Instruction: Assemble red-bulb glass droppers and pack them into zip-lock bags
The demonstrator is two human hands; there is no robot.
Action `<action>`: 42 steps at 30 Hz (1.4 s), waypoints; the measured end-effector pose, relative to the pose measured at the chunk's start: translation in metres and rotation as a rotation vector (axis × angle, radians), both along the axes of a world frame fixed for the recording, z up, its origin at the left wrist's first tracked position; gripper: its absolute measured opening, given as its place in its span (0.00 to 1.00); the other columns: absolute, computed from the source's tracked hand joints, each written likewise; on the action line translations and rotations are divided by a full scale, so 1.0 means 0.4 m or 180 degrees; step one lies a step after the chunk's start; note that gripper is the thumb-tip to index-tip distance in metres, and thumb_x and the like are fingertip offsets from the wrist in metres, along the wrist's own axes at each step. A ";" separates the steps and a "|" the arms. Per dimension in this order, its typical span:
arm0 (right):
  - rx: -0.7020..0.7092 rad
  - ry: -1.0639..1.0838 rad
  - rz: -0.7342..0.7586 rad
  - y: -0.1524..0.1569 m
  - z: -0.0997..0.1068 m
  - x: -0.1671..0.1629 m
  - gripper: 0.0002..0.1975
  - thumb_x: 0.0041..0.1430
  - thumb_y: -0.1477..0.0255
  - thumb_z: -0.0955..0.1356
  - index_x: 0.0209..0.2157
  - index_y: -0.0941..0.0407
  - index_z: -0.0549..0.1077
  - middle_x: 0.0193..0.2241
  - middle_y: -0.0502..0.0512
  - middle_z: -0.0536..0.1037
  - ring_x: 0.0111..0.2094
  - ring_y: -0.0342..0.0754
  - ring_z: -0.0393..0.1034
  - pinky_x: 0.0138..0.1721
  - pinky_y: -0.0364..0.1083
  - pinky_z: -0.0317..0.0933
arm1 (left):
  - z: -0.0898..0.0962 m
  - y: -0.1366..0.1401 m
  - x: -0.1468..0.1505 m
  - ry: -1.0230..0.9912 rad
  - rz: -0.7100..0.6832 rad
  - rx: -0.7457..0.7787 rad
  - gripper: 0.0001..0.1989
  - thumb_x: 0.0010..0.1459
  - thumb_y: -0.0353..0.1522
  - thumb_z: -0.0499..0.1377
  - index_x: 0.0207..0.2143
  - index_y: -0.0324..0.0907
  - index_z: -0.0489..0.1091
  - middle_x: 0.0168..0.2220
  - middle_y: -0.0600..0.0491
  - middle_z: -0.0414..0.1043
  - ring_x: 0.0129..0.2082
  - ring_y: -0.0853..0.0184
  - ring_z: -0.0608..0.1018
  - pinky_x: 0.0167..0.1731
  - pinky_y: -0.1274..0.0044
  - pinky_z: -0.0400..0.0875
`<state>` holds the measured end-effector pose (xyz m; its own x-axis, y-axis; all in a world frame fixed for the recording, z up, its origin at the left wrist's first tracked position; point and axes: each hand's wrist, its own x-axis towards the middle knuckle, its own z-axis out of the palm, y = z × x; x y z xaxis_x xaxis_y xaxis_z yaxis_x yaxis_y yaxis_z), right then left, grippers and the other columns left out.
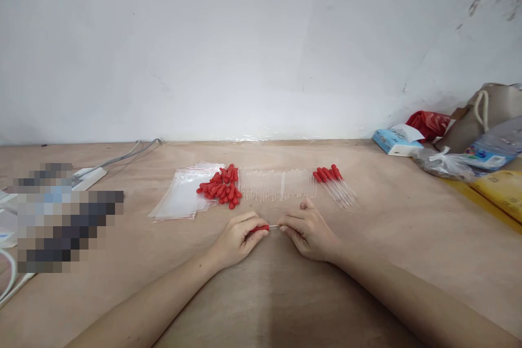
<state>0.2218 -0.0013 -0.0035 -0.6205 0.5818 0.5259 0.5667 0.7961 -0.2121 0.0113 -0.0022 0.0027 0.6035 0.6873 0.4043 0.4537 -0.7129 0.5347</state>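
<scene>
Between thumb and fingers my left hand (240, 235) pinches a red rubber dropper bulb (261, 228), mostly covered by the fingers. My right hand (308, 228) pinches a thin clear glass dropper tube (273, 226) whose end meets the mouth of the bulb; how far it sits inside cannot be seen. Beyond my left hand lies a pile of loose red bulbs (220, 187). A row of clear glass tubes (273, 184) stretches to the right of that pile. Past my right hand, several droppers with red bulbs on their tubes (332, 182) lie side by side.
Clear plastic zip bags (179, 196) lie partly under the bulb pile. At the right are a blue tissue box (397, 142), a tied plastic bag (442, 162), a yellow package (497, 190) and a beige bag (485, 111). A power strip (92, 176) with cables and blurred items are at left.
</scene>
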 end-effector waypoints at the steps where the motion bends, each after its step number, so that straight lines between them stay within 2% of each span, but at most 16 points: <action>1: -0.0031 0.0001 0.0013 0.000 0.000 -0.002 0.11 0.58 0.75 0.57 0.31 0.57 0.70 0.23 0.51 0.71 0.24 0.42 0.59 0.33 0.47 0.45 | -0.001 0.000 0.000 0.0007 -0.0005 0.0023 0.08 0.59 0.31 0.51 0.34 0.40 0.69 0.28 0.52 0.68 0.27 0.71 0.69 0.28 0.80 0.63; 8: -0.0361 -0.0067 0.0045 -0.002 0.012 -0.015 0.11 0.58 0.75 0.58 0.33 0.56 0.71 0.27 0.53 0.73 0.29 0.43 0.64 0.34 0.45 0.49 | -0.002 0.010 -0.002 0.0077 -0.0012 0.0117 0.09 0.59 0.31 0.49 0.36 0.40 0.69 0.31 0.51 0.68 0.30 0.69 0.70 0.31 0.78 0.64; 11: -0.0388 -0.0188 -0.0136 -0.003 0.034 -0.014 0.10 0.56 0.75 0.60 0.35 0.55 0.72 0.29 0.53 0.75 0.32 0.45 0.66 0.36 0.46 0.51 | -0.003 0.020 -0.007 -0.0017 0.0281 0.0230 0.10 0.59 0.31 0.50 0.42 0.43 0.67 0.37 0.50 0.67 0.36 0.68 0.70 0.36 0.77 0.65; 13: -0.0566 -0.0139 -0.0355 0.006 0.056 0.004 0.10 0.54 0.75 0.60 0.33 0.54 0.73 0.27 0.52 0.76 0.30 0.45 0.67 0.35 0.46 0.53 | -0.007 0.026 -0.013 -0.0092 0.0657 0.0193 0.15 0.58 0.33 0.51 0.49 0.45 0.61 0.41 0.49 0.64 0.34 0.68 0.70 0.34 0.77 0.66; 15: -0.0953 0.0086 -0.0737 0.027 0.083 0.043 0.10 0.53 0.73 0.61 0.29 0.54 0.73 0.24 0.52 0.76 0.26 0.44 0.67 0.31 0.44 0.56 | -0.011 0.029 -0.018 -0.0068 0.0955 0.0076 0.20 0.57 0.34 0.52 0.53 0.45 0.56 0.41 0.50 0.63 0.28 0.71 0.68 0.30 0.77 0.66; 17: -0.1317 0.0450 -0.1416 0.060 0.110 0.101 0.11 0.52 0.67 0.62 0.25 0.55 0.73 0.23 0.52 0.75 0.24 0.44 0.67 0.25 0.42 0.56 | -0.014 0.031 -0.020 0.0069 0.0970 -0.0011 0.19 0.56 0.34 0.53 0.51 0.45 0.58 0.38 0.51 0.63 0.26 0.72 0.67 0.29 0.77 0.66; 20: -0.1367 0.0747 -0.2668 0.118 0.133 0.200 0.14 0.48 0.61 0.63 0.22 0.56 0.71 0.18 0.51 0.73 0.21 0.44 0.65 0.21 0.41 0.53 | -0.015 0.031 -0.020 0.0303 0.0681 -0.0063 0.11 0.57 0.33 0.51 0.42 0.43 0.65 0.37 0.51 0.63 0.30 0.69 0.68 0.32 0.76 0.65; 23: -0.1488 0.0572 -0.3087 0.159 0.125 0.271 0.13 0.45 0.61 0.65 0.20 0.56 0.70 0.17 0.51 0.71 0.20 0.45 0.64 0.20 0.41 0.52 | -0.014 0.032 -0.017 0.0344 0.0592 -0.0067 0.09 0.58 0.33 0.50 0.39 0.42 0.67 0.36 0.51 0.64 0.32 0.68 0.68 0.32 0.76 0.65; 28: -0.1675 0.0385 -0.3209 0.174 0.090 0.301 0.12 0.43 0.61 0.65 0.19 0.56 0.69 0.18 0.52 0.72 0.23 0.46 0.66 0.21 0.41 0.52 | -0.013 0.033 -0.017 0.0311 0.0591 -0.0056 0.09 0.58 0.33 0.50 0.39 0.43 0.67 0.36 0.51 0.64 0.31 0.69 0.68 0.31 0.76 0.65; 31: -0.1808 0.0156 -0.3309 0.175 0.086 0.299 0.14 0.42 0.59 0.66 0.19 0.56 0.68 0.19 0.52 0.72 0.23 0.46 0.66 0.21 0.42 0.52 | -0.011 0.033 -0.017 0.0337 0.0603 -0.0061 0.09 0.58 0.32 0.51 0.39 0.42 0.67 0.36 0.52 0.64 0.31 0.70 0.68 0.31 0.76 0.65; 33: -0.1715 0.0097 -0.3375 0.174 0.089 0.292 0.14 0.42 0.58 0.66 0.20 0.56 0.68 0.21 0.53 0.73 0.24 0.46 0.66 0.21 0.42 0.52 | -0.011 0.033 -0.017 0.0341 0.0598 -0.0057 0.09 0.57 0.32 0.51 0.39 0.42 0.67 0.36 0.52 0.64 0.31 0.70 0.68 0.31 0.77 0.65; 37: -0.1263 0.0245 -0.3237 0.167 0.085 0.244 0.11 0.46 0.62 0.64 0.23 0.56 0.70 0.24 0.53 0.74 0.26 0.46 0.66 0.24 0.42 0.53 | -0.012 0.033 -0.018 0.0346 0.0581 -0.0038 0.09 0.58 0.32 0.50 0.39 0.42 0.67 0.36 0.51 0.64 0.31 0.69 0.68 0.31 0.76 0.65; 42: -0.1327 -0.0252 -0.3071 0.164 0.056 0.160 0.14 0.48 0.62 0.63 0.20 0.55 0.72 0.23 0.55 0.74 0.29 0.50 0.67 0.30 0.47 0.55 | -0.013 0.034 -0.018 0.0353 0.0568 -0.0038 0.09 0.58 0.32 0.51 0.39 0.42 0.66 0.37 0.51 0.63 0.32 0.69 0.68 0.32 0.76 0.65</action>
<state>0.2857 0.0645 0.0188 0.1781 0.9727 0.1488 0.9454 -0.1272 -0.3000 0.0040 0.0114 -0.0026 0.5121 0.7916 0.3333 0.6288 -0.6099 0.4824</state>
